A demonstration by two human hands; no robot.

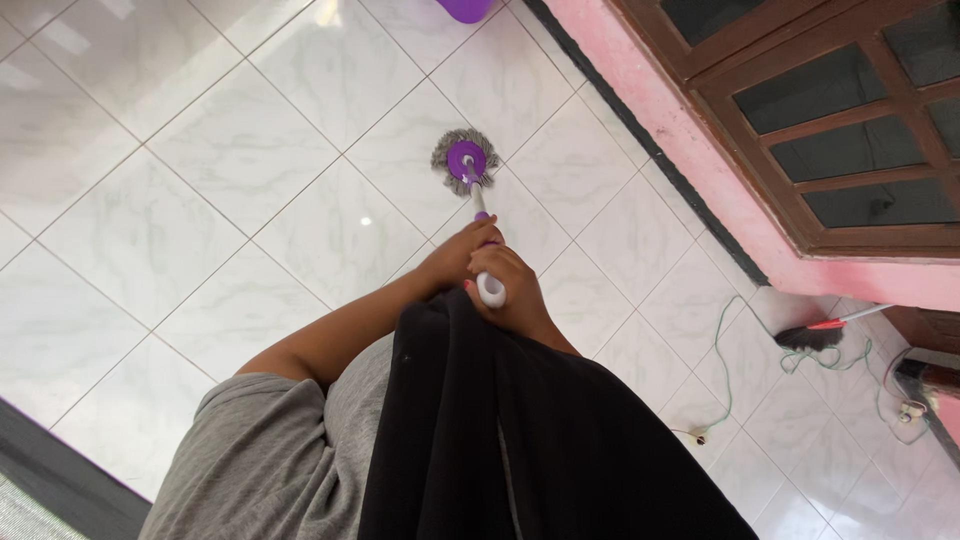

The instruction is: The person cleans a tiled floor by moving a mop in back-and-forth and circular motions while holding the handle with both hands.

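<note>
Both hands, left hand (462, 255) lower and right hand (512, 292) at the top, clasp the mop handle (483, 232), its round mop head (466, 160) mid-floor on white tiles (240, 150) showing no telling wet or dry patches.

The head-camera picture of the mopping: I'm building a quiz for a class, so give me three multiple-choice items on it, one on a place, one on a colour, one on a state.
1. Where does the broom with the red handle lie?
A. by the pink wall at right
B. under the mop
C. in a hand

2. What colour is the hub of the round grey-fringed mop head?
A. green
B. purple
C. yellow

3. How is the white mop handle held?
A. by no hand
B. by one hand
C. by both hands

Key: 1 A, it lies on the white floor tiles near the wall. 2 B, the disc is purple. 3 C, the left hand and right hand both close round it.
</note>
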